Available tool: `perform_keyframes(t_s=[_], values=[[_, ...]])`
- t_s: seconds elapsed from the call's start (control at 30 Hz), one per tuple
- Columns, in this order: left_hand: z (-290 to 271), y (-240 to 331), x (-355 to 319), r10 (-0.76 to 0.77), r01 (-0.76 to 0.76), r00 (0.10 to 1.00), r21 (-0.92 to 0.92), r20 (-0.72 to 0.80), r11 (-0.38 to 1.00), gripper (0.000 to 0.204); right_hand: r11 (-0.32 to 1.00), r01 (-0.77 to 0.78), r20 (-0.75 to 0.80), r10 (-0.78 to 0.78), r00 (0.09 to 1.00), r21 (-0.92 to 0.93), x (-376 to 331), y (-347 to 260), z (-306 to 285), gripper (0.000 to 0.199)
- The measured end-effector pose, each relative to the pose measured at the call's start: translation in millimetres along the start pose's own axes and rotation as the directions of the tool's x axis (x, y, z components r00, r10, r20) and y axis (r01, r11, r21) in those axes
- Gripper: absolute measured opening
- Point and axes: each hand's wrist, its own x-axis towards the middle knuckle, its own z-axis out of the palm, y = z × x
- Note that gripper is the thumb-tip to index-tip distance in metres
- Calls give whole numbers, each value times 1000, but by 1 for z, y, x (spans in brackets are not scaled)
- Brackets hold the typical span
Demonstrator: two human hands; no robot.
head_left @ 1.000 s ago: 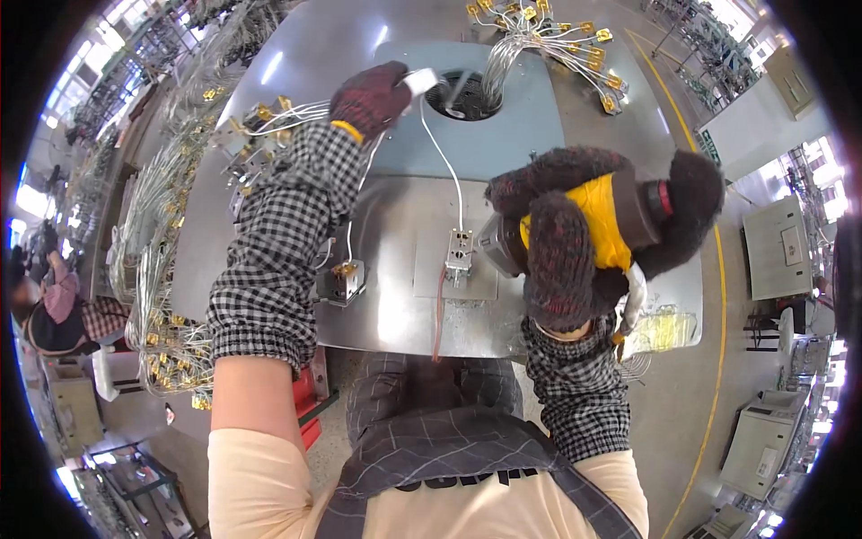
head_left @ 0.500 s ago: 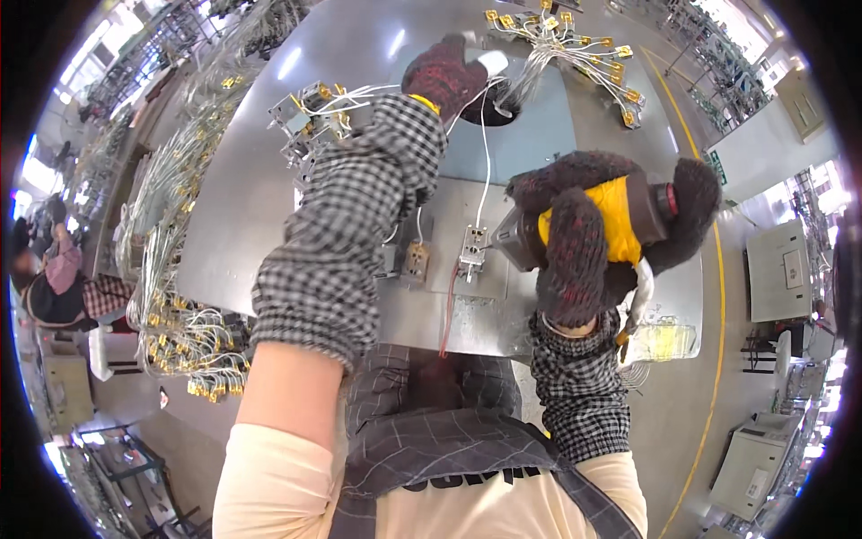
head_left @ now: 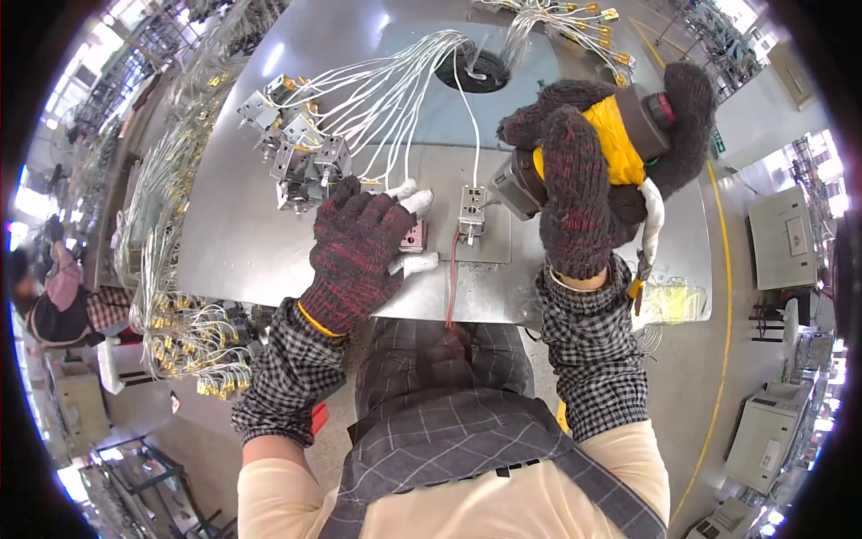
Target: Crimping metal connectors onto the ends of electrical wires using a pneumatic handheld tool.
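Gripping a dark, yellow-wrapped power screwdriver [head_left: 615,144], the right hand [head_left: 579,193] in its maroon-black knit glove is closed around the tool, whose nose points left at a small silver socket box [head_left: 471,214]. Whether the bit touches the box's side cannot be told. That box sits on a square metal plate [head_left: 498,244] near the front edge of the table [head_left: 224,256], with one white wire running up from it and a reddish-brown cord [head_left: 452,296] trailing down past the edge.

To its left, the left hand [head_left: 355,256], gloved alike with white-wrapped fingertips [head_left: 416,201], has thumb and fingers parted on either side of a pinkish metal box [head_left: 413,238]; whether they press on it cannot be told.

Beyond that hand lies a cluster of silver metal boxes [head_left: 301,162], their white wires [head_left: 409,67] fanning out from a round dark opening [head_left: 471,72] in a blue-grey panel [head_left: 498,112]. A second wire bundle with brass-coloured ends [head_left: 575,27] spreads beyond the opening. A white-wrapped strip [head_left: 651,220] hangs beside the right hand, near a clear, yellowish packet [head_left: 673,304] at the table's right corner.
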Motion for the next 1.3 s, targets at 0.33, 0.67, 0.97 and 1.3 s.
perform_keyframes(t_s=[0.33,0.67,0.97,1.3], values=[[4,35,49,-128,112,992,-500,2,858,66,999,-24,-40,22,999,-41,3,-2,-10,64],[12,15,49,-134,270,945,-478,299,836,61,999,36,-50,-34,998,28,4,7,-2,72],[10,17,50,-208,388,906,-525,370,758,63,997,63,-64,-61,996,32,-3,0,3,71],[-37,47,26,-305,302,919,52,250,952,82,996,80,-71,-78,994,26,-7,-2,1,70]])
